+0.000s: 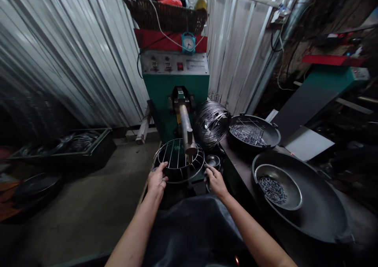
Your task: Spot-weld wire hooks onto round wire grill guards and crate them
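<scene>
A round wire rack [178,168] with parallel bars and a double rim lies level under the arm of a green welding machine [156,88]. My left hand [158,180] grips its near left rim, thumb on top. At the right rim, my right hand [215,180] has its fingers pinched on the wire. The machine's thick metal electrode arm [186,127] reaches down over the rack's right half. Whether its tip touches the wire cannot be made out.
To the right, a stack of wire rings [211,121] stands beside a pan of wire pieces [273,131]. A large black pan [321,204] holds a metal bowl [295,192] of short metal pieces. A green bin [97,149] sits left; a wicker basket [165,17] and clock [188,42] are above.
</scene>
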Tool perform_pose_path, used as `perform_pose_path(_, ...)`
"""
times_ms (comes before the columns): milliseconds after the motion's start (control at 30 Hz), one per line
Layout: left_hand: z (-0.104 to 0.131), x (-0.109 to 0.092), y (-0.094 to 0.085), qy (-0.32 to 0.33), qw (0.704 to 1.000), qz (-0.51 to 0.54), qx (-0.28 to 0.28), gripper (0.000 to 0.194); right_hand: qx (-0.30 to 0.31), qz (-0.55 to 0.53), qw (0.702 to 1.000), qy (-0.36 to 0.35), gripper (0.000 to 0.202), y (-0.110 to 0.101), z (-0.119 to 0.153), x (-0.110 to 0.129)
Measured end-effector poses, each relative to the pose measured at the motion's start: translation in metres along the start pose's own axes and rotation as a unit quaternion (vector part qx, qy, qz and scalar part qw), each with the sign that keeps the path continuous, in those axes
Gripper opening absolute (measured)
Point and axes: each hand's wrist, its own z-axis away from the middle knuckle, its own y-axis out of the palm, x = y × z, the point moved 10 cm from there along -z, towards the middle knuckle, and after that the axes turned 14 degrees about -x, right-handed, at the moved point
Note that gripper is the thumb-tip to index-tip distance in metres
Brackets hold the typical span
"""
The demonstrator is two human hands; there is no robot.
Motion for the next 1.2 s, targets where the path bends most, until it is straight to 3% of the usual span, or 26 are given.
perform_pose_path(200, 0.004, 0.007, -0.006, 0.0, 1.0, 0.012, -0.014, 0.046, 0.032, 0.118, 0.991, 0.051, 0.043, -0.063, 0.029, -0.059)
perform_pose_path(367, 0.003, 0.015, -0.015, -0.019, 1.0, -0.019, -0.012, 0.045, 0.003, 0.173, 0.985, 0.004, 0.035, -0.103, 0.067, -0.077)
perform_pose_path(533, -0.017, 0.008, -0.017, -0.098, 0.991, -0.079, 0.042, 0.042, -0.035, 0.164, 0.985, -0.033, 0.042, -0.118, 0.072, -0.078)
perform_pose_path(700, -0.024, 0.001, -0.002, -0.134, 0.972, -0.169, 0.094, 0.034, -0.04, 0.136, 0.99, 0.022, 0.05, -0.118, 0.067, -0.099)
perform_pose_path(833, -0.023, 0.008, 0.0, -0.135, 0.98, -0.122, 0.081, 0.036, -0.047, 0.106, 0.991, 0.069, 0.045, -0.119, 0.066, -0.108)
perform_pose_path(900, -0.021, 0.013, 0.0, -0.133, 0.983, -0.088, 0.087, 0.037, -0.044, 0.082, 0.991, 0.094, 0.043, -0.113, 0.061, -0.1)
perform_pose_path(967, -0.02, 0.013, -0.003, -0.11, 0.989, -0.063, 0.076, 0.036, -0.04, 0.034, 0.994, 0.097, 0.041, -0.097, 0.053, -0.076)
perform_pose_path(1100, -0.015, 0.001, -0.013, -0.029, 0.999, -0.02, 0.02, 0.028, -0.009, -0.108, 0.993, 0.041, 0.033, -0.035, 0.036, -0.002)
perform_pose_path(1200, -0.007, -0.005, -0.018, 0.002, 1.0, 0.001, 0.002, 0.029, 0.049, -0.111, 0.992, -0.017, 0.027, 0.016, 0.031, 0.031)
